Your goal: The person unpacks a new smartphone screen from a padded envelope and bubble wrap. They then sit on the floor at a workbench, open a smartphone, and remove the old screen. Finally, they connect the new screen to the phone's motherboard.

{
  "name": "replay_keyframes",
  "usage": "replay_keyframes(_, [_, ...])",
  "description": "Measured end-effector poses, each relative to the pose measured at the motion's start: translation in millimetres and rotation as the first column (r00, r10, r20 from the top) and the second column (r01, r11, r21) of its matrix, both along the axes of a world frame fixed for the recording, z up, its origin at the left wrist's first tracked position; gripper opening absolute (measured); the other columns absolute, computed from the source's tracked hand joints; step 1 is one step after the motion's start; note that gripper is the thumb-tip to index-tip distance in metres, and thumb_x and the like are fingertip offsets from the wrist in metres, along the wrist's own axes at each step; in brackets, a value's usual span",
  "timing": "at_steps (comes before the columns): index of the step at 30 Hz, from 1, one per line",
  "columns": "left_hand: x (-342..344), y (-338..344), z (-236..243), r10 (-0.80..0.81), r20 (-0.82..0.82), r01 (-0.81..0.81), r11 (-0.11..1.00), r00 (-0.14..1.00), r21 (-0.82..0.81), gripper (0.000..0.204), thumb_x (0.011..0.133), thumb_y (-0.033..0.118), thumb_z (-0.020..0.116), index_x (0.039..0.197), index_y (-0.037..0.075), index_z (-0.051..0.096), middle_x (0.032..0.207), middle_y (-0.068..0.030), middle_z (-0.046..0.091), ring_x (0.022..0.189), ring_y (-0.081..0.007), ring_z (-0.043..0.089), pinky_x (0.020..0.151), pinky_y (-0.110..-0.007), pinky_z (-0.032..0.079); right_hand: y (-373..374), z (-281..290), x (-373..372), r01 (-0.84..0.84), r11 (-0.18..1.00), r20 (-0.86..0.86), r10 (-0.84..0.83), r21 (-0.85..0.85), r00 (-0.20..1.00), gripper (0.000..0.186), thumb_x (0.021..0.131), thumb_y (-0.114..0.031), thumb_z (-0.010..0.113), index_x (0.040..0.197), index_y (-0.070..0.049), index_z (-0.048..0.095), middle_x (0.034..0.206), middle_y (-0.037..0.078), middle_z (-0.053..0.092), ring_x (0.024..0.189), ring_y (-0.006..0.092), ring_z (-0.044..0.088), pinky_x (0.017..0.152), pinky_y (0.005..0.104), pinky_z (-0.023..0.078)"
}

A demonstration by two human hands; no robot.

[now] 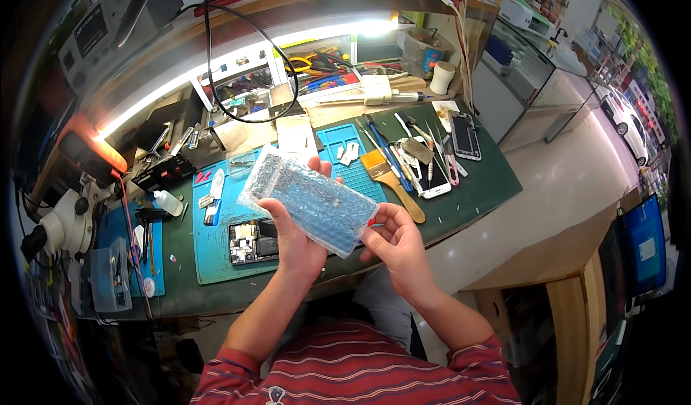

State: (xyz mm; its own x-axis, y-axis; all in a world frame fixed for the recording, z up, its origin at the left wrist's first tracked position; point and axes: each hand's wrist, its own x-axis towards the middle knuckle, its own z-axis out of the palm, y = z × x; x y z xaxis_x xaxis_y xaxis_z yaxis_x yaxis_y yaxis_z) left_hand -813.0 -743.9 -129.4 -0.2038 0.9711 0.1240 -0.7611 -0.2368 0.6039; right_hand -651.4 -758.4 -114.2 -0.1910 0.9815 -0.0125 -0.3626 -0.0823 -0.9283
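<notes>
A clear bubble-wrap packet (309, 196) is held up in front of me, tilted down to the right, above the near edge of the bench. What lies inside it I cannot make out. My left hand (299, 243) grips it from below, the thumb across its near side and fingertips showing past its far edge. At its right end, my right hand (396, 246) pinches the corner between thumb and fingers, close to a small red spot. Just left of my left hand, an opened phone (252, 242) with bare circuit board lies on the blue repair mat (216, 268).
Right of the packet lie a wide brush (392, 182), a white phone (435, 182), tweezers and several hand tools. A dark phone (465, 136) sits at the bench's right end. On the left are a white bottle (168, 203), a clear plastic box (111, 279) and a microscope (65, 225).
</notes>
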Motion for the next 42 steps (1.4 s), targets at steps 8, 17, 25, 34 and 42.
replay_keyframes(8, [6.2,-4.2,11.2,0.053,-0.105,-0.045,0.996,0.993,0.079,0.107,0.088,0.085,0.043,0.165,0.015,0.021,0.166,-0.0122,0.036,0.151,-0.0321,0.038,0.123,-0.052,0.036,10.7,-7.8,11.8,-0.101,0.989,0.007,0.103,-0.107,0.995,0.017,0.097,-0.015,0.075,0.107,-0.003,0.068,0.096,0.003,0.074,0.083,0.0084,0.067,0.069,0.0247,0.054])
replay_keyframes(17, [4.6,-2.9,22.3,0.044,0.112,-0.057,0.992,0.993,0.116,0.091,0.1,0.075,0.038,0.163,0.01,0.026,0.163,-0.0166,0.038,0.15,-0.0326,0.04,0.125,-0.054,0.031,-1.4,1.2,28.0,-0.136,0.96,-0.172,0.095,-0.244,0.98,0.023,0.1,-0.014,0.069,0.119,-0.002,0.065,0.108,0.006,0.072,0.091,0.0105,0.068,0.078,0.0277,0.056])
replay_keyframes(25, [26.9,-2.5,25.9,0.023,0.116,-0.03,0.998,0.993,0.055,0.08,0.106,0.063,0.04,0.16,0.005,0.03,0.161,-0.0163,0.041,0.148,-0.0319,0.041,0.124,-0.055,0.032,-8.2,-4.0,41.5,-0.09,0.966,-0.174,0.048,-0.243,0.984,0.03,0.1,-0.011,0.064,0.128,0.0,0.06,0.112,0.008,0.07,0.096,0.0125,0.069,0.084,0.0302,0.058])
replay_keyframes(34, [32.8,11.7,36.5,0.024,0.158,-0.03,0.999,0.987,0.038,0.069,0.106,0.042,0.046,0.159,0.001,0.029,0.158,-0.0171,0.044,0.145,-0.0339,0.045,0.121,-0.053,0.036,-23.2,-9.4,82.2,0.104,0.955,-0.226,-0.17,-0.278,0.959,0.028,0.099,-0.011,0.061,0.125,0.0,0.06,0.109,0.008,0.07,0.091,0.0128,0.069,0.08,0.0296,0.058])
replay_keyframes(42, [25.4,56.2,32.9,0.095,0.082,-0.088,0.992,0.992,-0.088,0.051,0.107,0.027,0.046,0.149,-0.001,0.041,0.141,-0.0178,0.057,0.133,-0.0324,0.054,0.114,-0.049,0.043,-26.8,-19.6,134.0,0.338,0.924,-0.129,-0.363,-0.18,0.923,0.027,0.099,-0.019,0.057,0.122,-0.003,0.059,0.1,0.006,0.069,0.078,0.0133,0.066,0.062,0.0298,0.053])
